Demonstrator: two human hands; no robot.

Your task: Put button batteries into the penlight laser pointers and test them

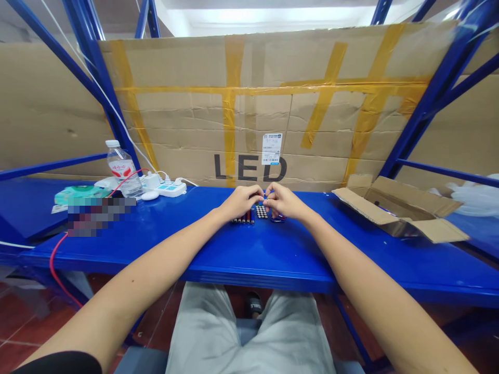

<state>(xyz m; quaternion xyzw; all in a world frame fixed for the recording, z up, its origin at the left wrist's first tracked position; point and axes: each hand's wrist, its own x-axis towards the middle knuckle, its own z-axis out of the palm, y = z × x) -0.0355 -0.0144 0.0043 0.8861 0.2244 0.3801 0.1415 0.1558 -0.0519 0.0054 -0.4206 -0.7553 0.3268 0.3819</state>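
Note:
My left hand (246, 201) and my right hand (283, 200) meet over the blue table (249, 254), fingertips nearly touching. The fingers of each are pinched together. Whatever sits between them is too small to make out. Just below the hands lies a grid of small round silvery pieces (261, 212), like button cells. Partly under my left hand is a row of slim dark tubes with shiny ends (243, 220). A small cluster of blue and reddish pieces (278, 219) lies beneath my right hand, partly covered by it.
At right stands an open cardboard box (390, 208). To the left are a water bottle (123, 171), a white power strip (169, 188) with plugs, a green packet (80, 194) and a red cable (54, 265). A large taped cardboard sheet (187, 119) rises behind the table.

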